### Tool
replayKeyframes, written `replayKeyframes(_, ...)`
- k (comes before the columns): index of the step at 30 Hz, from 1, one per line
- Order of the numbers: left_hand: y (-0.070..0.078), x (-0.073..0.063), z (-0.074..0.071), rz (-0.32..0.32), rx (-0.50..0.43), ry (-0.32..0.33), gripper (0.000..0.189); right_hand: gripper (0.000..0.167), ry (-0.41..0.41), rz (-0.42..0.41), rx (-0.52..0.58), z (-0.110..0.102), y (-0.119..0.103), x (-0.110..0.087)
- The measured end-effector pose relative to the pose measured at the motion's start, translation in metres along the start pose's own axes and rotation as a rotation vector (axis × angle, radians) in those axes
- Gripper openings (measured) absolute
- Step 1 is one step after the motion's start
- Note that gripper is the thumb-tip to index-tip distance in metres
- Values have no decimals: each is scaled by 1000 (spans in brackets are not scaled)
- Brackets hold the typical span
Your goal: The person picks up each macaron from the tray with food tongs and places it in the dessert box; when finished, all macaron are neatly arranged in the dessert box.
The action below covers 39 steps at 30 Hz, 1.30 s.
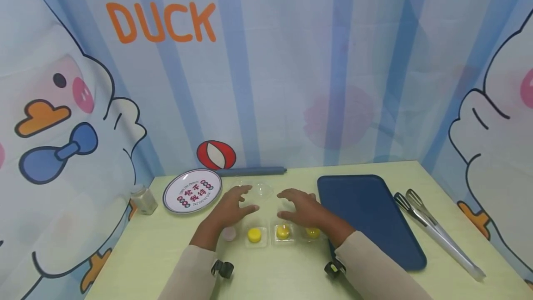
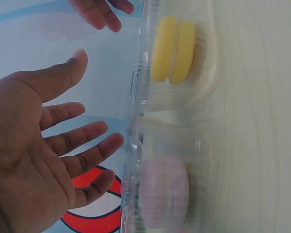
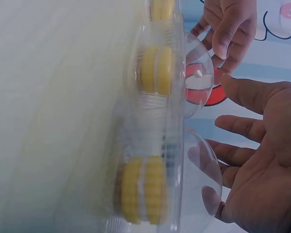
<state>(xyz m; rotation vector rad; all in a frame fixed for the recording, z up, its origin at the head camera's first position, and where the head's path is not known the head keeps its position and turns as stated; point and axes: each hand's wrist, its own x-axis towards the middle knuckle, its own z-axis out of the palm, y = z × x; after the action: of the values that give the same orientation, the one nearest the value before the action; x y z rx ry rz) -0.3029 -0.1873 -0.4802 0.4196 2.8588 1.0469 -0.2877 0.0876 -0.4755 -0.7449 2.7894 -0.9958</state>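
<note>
My left hand (image 1: 228, 208) hovers over the table with its fingers spread and holds nothing. Facing it, my right hand (image 1: 305, 207) is also in the air, fingers loosely bent, palm empty. Below them stands a row of clear plastic boxes: a pink macaron (image 2: 164, 193) is at the left end, then a yellow macaron (image 1: 254, 234) and two more yellow ones. In the right wrist view, a clear domed lid (image 3: 202, 182) covers the nearest macaron's box, and a second dome tops the one beside it. Another clear lid (image 1: 262, 190) lies behind the hands.
A white plate (image 1: 170, 198) with red characters is at the back left, near a small shaker (image 1: 144, 201). Behind it lies a dark rod (image 1: 254, 171). On the right are a blue tray (image 1: 366, 216) and metal tongs (image 1: 445, 240). A printed curtain (image 1: 275, 59) hangs behind the table.
</note>
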Motion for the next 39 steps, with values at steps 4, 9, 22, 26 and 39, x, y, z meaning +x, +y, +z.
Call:
replayKeyframes(4,-5,6,1,11,-5,5,73,57,-10,57,21,2,-4,7)
replayKeyframes(9,-10,15,2,-10,15,10,71,60,-23,97,14,4,-9,15)
replayKeyframes(22,-6,29,-4,-26,45,99,65,65,-63,106,99,10,-14,37)
replayKeyframes(26,-8,34,-2,-43,55,95,66,65,-63,115,87,13,-12,43)
replayKeyframes(39,-11,43,2,-64,51,77,65,72,-57,174,114,14,-7,59)
